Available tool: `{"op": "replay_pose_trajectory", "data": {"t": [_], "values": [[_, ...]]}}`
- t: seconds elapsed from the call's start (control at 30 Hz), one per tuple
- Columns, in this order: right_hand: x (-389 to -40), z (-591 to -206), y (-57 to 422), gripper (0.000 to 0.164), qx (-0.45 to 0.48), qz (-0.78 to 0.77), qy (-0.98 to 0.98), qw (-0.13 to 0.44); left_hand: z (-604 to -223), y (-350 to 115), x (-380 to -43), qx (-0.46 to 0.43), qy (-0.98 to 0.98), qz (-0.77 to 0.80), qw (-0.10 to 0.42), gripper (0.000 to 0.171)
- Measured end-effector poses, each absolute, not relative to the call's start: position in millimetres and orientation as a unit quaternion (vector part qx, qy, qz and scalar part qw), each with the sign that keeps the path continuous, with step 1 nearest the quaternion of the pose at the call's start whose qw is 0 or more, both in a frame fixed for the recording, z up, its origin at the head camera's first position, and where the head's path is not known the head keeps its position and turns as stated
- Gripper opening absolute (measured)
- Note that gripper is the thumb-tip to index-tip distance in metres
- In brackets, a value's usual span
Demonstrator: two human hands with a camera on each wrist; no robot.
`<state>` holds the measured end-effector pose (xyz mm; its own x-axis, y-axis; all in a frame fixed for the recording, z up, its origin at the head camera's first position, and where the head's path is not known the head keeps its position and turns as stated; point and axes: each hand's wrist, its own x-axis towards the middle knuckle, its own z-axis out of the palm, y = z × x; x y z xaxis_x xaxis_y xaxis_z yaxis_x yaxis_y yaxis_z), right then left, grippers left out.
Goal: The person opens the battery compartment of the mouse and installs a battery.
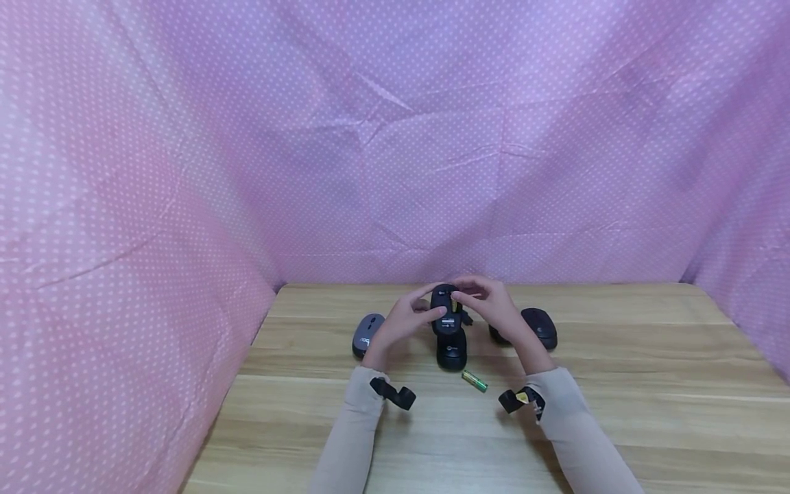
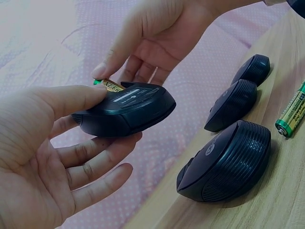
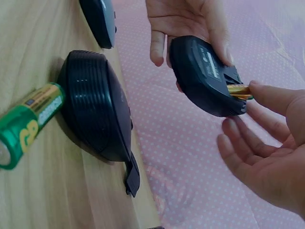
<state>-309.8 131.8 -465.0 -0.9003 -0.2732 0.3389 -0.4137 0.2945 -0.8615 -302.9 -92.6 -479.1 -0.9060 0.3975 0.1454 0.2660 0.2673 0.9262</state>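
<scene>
My left hand (image 1: pixel 404 321) holds a black computer mouse (image 3: pixel 195 78) with its labelled underside turned up, thumb on top and fingers beneath. An AA battery (image 2: pixel 112 86), gold with a green end, sits at the open battery slot, one end sticking out. The thumb of my right hand (image 3: pixel 281 138) presses on that end, while its other fingers curve under the mouse. Below them on the table stands another black mouse (image 1: pixel 452 355). A second green and gold battery (image 1: pixel 474 381) lies loose just in front of it.
A grey mouse (image 1: pixel 367 336) sits left of my left wrist. A black mouse (image 1: pixel 540 328) stands right of my right forearm, with another dark one (image 1: pixel 497 335) partly hidden by that arm. A small flat black piece (image 3: pixel 132 180) lies beside the middle mouse. Pink dotted cloth (image 1: pixel 395 171) hangs behind the wooden table.
</scene>
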Motion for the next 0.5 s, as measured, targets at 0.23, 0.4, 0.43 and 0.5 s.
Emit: {"op": "replay_pose_trajectory", "data": {"t": [0.23, 0.4, 0.43, 0.5], "values": [[-309.6, -462.4, 135.5, 0.046, 0.166, 0.584, -0.793, -0.047, -478.4, -93.2, -302.1, 0.223, 0.791, 0.567, 0.056, 0.056], [-309.7, -461.6, 134.5, 0.049, 0.154, 0.598, -0.783, -0.076, -478.5, -93.3, -302.2, 0.230, 0.790, 0.566, 0.051, 0.055], [-309.9, -461.9, 134.5, 0.049, 0.154, 0.598, -0.783, -0.076, -478.5, -93.2, -302.4, 0.231, 0.790, 0.566, 0.050, 0.055], [-310.1, -462.4, 134.2, 0.049, 0.150, 0.601, -0.782, -0.075, -478.5, -93.0, -302.6, 0.233, 0.788, 0.568, 0.049, 0.055]]}}
